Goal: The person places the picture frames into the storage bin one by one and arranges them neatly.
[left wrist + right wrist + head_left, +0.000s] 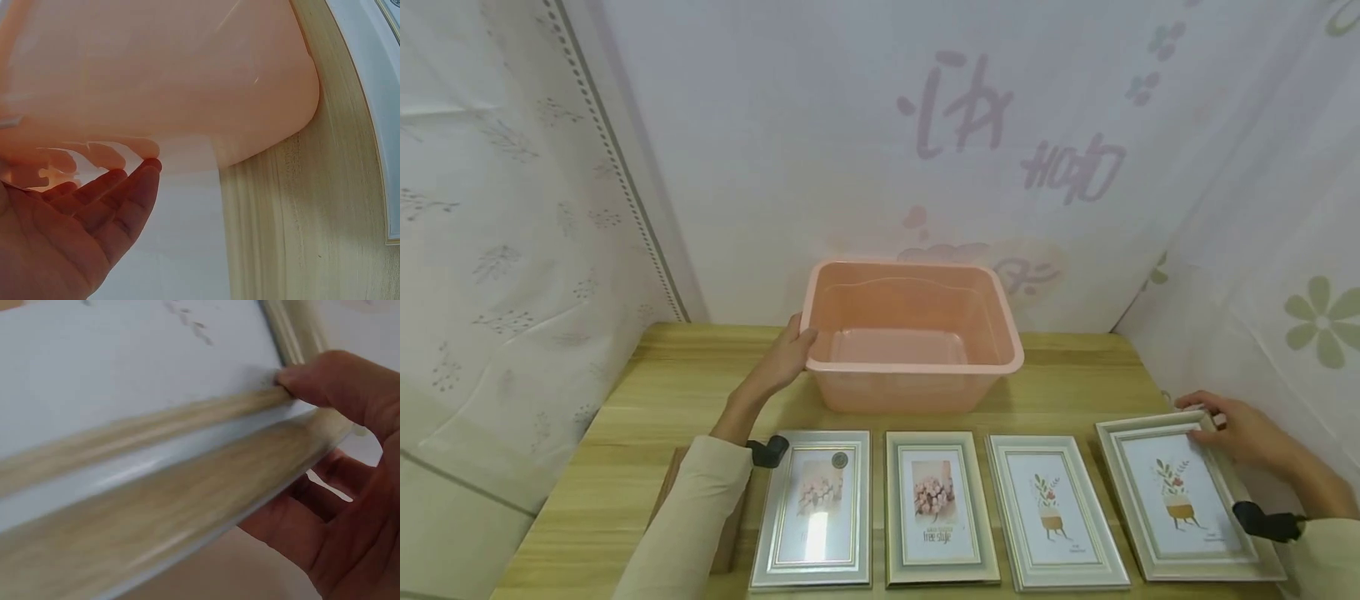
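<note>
My left hand (785,357) grips the left rim of a pink plastic basin (895,390), thumb over the edge. In the left wrist view its fingers (134,206) lie against the basin's outer wall (187,75). At the far right my right hand (1255,429) holds a cream picture frame (1176,492) by its upper right corner. The thumb (325,378) presses on the front and the other fingers go behind the frame. This frame shows a potted plant print and sits slightly tilted. Whether its lower edge touches the table cannot be told.
Three more picture frames lie in a row: a silver one (812,508), a gold-edged one (936,508) and a pale one (1052,508). Under the left forearm is a brown wooden piece (727,529), partly hidden. The wooden table (610,450) meets a patterned cloth (760,167) behind.
</note>
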